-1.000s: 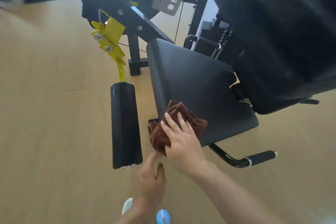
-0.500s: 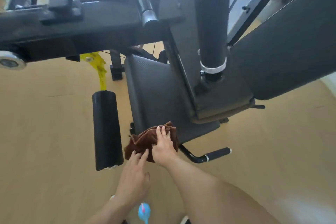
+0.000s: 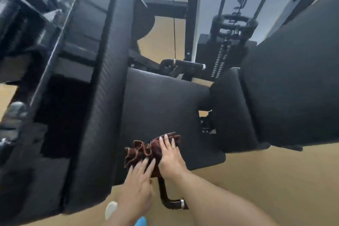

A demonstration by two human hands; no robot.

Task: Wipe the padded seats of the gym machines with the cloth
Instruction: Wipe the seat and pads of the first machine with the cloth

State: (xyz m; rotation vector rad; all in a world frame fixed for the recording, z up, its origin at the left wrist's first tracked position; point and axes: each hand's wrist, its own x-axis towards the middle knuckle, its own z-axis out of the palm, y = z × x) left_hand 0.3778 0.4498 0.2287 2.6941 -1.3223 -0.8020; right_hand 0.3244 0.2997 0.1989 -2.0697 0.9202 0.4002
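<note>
Brown cloth (image 3: 146, 150) lies bunched at the seat's (image 3: 161, 101) near edge, our right hand (image 3: 169, 156) flat atop it, left hand (image 3: 138, 178) open, fingertips touching it; mid-wipe, we next sweep far.

A tan wooden floor (image 3: 256, 180) is showing beneath; a black weight stack (image 3: 220, 60) is standing behind, a thin cable (image 3: 173, 24) hanging nearby.
</note>
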